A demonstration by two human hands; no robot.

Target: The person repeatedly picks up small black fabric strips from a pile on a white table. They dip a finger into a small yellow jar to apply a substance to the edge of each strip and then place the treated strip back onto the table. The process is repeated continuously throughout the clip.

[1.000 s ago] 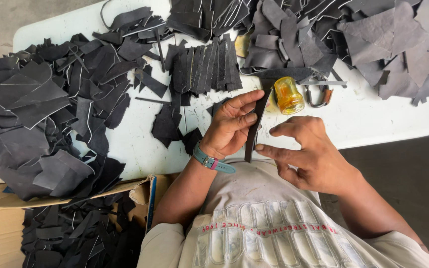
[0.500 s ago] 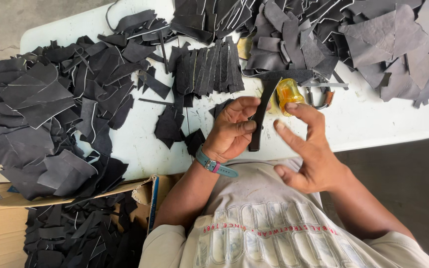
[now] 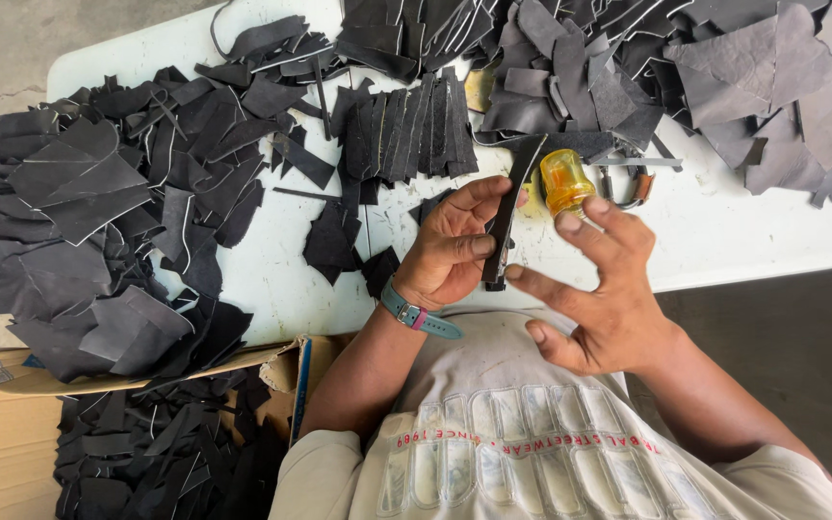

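Observation:
My left hand grips a long narrow strip of dark leather, held upright over the near edge of the white table. A teal watch band sits on that wrist. My right hand is spread open just right of the strip, fingers apart, its fingertips close to a small amber glue bottle standing on the table. The right hand holds nothing.
Piles of dark leather scraps cover the table's left side and far edge. A row of cut strips lies ahead of my hands. Scissors lie beside the bottle. A cardboard box with more scraps stands at lower left.
My right hand let go of the strip's lower end, opened, and rose toward the amber bottle. The left hand kept holding the strip and lifted it slightly.

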